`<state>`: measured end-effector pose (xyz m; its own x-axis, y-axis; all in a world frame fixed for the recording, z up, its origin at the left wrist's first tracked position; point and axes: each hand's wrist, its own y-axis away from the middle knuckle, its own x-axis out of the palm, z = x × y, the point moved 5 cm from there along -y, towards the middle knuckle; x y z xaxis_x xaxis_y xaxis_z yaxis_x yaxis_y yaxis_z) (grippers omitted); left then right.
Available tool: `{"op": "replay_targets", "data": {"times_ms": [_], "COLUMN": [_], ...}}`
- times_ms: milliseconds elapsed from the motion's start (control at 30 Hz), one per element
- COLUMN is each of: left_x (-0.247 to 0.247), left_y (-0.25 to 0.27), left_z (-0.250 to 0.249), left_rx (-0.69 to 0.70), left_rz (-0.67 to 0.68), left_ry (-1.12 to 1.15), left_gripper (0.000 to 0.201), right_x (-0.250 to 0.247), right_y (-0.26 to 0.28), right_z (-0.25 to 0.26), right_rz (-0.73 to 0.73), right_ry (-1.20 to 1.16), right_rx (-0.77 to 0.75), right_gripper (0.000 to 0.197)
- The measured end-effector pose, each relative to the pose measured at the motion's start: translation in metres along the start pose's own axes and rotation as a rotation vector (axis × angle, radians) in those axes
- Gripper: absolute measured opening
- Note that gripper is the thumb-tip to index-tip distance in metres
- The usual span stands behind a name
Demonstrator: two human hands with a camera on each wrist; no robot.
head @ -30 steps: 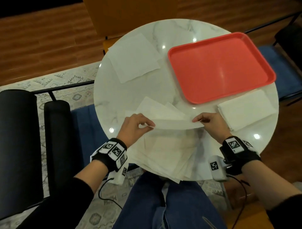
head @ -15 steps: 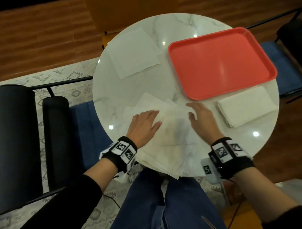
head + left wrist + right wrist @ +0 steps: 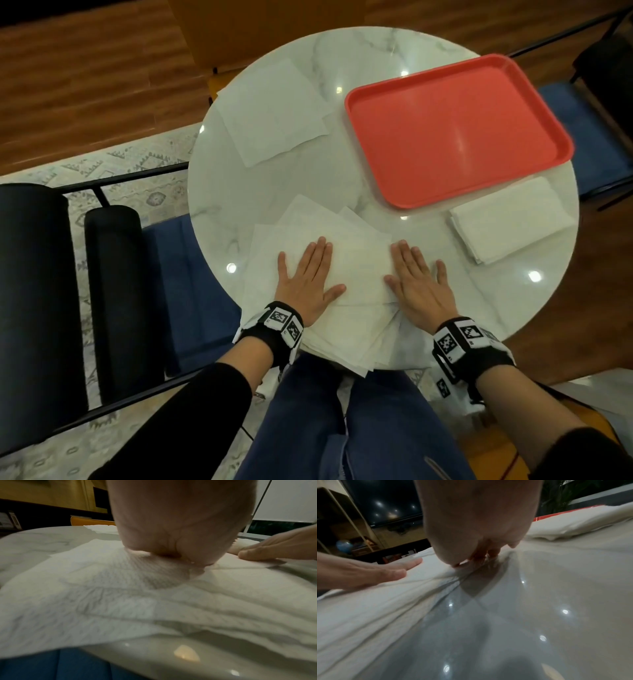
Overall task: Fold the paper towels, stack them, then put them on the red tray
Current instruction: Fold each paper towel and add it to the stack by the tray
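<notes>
A loose pile of white paper towels (image 3: 318, 325) lies at the near edge of the round marble table (image 3: 281, 178). The top towel (image 3: 359, 263) is folded over. My left hand (image 3: 305, 274) lies flat on its left part, fingers straight. My right hand (image 3: 416, 277) presses flat on its right edge, partly on bare table. In the left wrist view the heel of my left hand (image 3: 180, 520) sits on the towels (image 3: 102, 588). The red tray (image 3: 455, 130) stands empty at the far right. A stack of folded towels (image 3: 510, 219) lies just below the tray.
One unfolded towel (image 3: 270, 113) lies flat at the far left of the table. Black chairs (image 3: 34, 308) stand to the left, and a blue-cushioned seat (image 3: 575, 113) is beyond the tray. The pile overhangs the table's near edge above my lap.
A second ago both hands pinched the top towel's edge and carried it over. Now the fold is down and both hands lie flat on it, spread apart.
</notes>
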<state>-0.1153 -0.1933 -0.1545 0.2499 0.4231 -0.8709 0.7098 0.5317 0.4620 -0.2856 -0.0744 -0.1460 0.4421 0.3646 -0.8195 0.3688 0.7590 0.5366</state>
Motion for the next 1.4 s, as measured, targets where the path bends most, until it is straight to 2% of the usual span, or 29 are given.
{"op": "replay_targets", "data": {"times_ms": [67, 200, 233, 367, 500, 600, 700, 800, 967, 1167, 1400], "left_x": [-0.006, -0.036, -0.044, -0.075, -0.108, -0.137, -0.158, -0.162, -0.14, -0.084, 0.014], "left_y": [0.001, -0.001, -0.004, -0.012, -0.005, 0.003, 0.005, -0.001, -0.003, 0.036, 0.127], "left_z": [-0.002, -0.007, -0.007, -0.01, -0.038, -0.061, -0.071, -0.075, -0.078, -0.03, 0.039], "left_rx": [-0.01, -0.044, -0.06, -0.124, 0.033, 0.165, 0.168, 0.103, -0.04, -0.344, -0.779], "left_rz": [-0.015, -0.307, -0.324, -0.283, -0.237, -0.186, -0.22, -0.272, -0.255, -0.298, -0.291], "left_ry": [0.001, 0.015, 0.03, 0.161, 0.36, 0.715, 0.919, 1.004, 1.021, 0.927, 0.958], "left_gripper": [0.078, 0.064, 0.058, 0.029, 0.014, 0.008, 0.006, 0.005, 0.008, 0.011, 0.011], "right_x": [0.0, -0.002, -0.003, -0.021, -0.064, -0.097, -0.124, -0.141, -0.147, -0.157, -0.143], "right_y": [0.001, 0.001, 0.002, 0.004, 0.005, 0.004, 0.01, 0.019, 0.009, -0.017, -0.05], "right_z": [-0.002, 0.006, 0.007, 0.007, 0.01, -0.011, -0.051, -0.094, -0.177, -0.258, -0.285], "right_rz": [0.009, 0.003, 0.006, -0.013, -0.06, -0.047, -0.105, -0.13, -0.193, -0.297, -0.226], "right_ry": [0.017, -0.022, -0.027, 0.045, -0.126, -0.289, -0.647, -1.066, -1.305, -1.295, -1.095], "right_rx": [-0.006, -0.013, -0.016, -0.026, -0.115, -0.11, -0.149, -0.098, 0.066, 0.242, 0.353], "right_gripper": [0.059, 0.059, 0.059, 0.065, 0.074, 0.044, 0.006, 0.004, 0.011, 0.018, 0.016]}}
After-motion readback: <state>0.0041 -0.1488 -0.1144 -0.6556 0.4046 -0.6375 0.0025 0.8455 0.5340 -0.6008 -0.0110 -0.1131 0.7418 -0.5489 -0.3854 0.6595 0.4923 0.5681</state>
